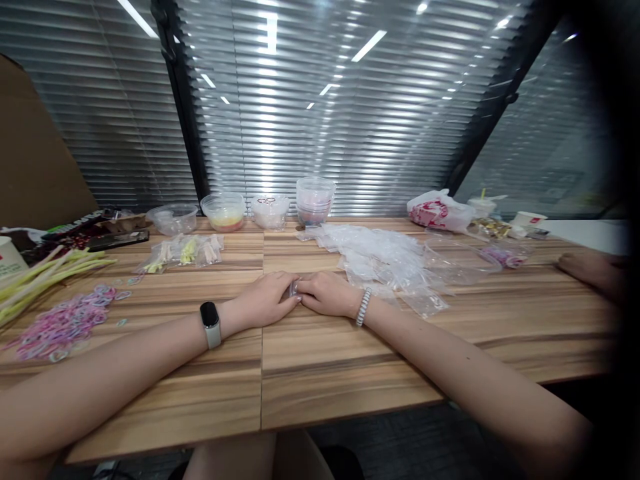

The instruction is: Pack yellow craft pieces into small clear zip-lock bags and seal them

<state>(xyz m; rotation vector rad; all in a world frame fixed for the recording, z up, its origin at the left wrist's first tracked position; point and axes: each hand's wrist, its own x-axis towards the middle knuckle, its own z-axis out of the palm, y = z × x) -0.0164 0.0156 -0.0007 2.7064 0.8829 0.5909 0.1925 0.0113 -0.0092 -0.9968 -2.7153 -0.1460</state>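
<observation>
My left hand and my right hand meet at the middle of the wooden table. Between their closed fingertips is a small clear plastic bag, mostly hidden by the fingers, and both hands grip it. To the right of my right hand lies a wide pile of clear plastic bags. Left of my left forearm is a heap of pink and purple small bands. Several filled clear bags lie behind my left hand.
Clear plastic bowls and stacked tubs line the back edge. Yellow-green strips and a dark phone lie at left. A white and red bag is at back right. Another person's hand rests at far right.
</observation>
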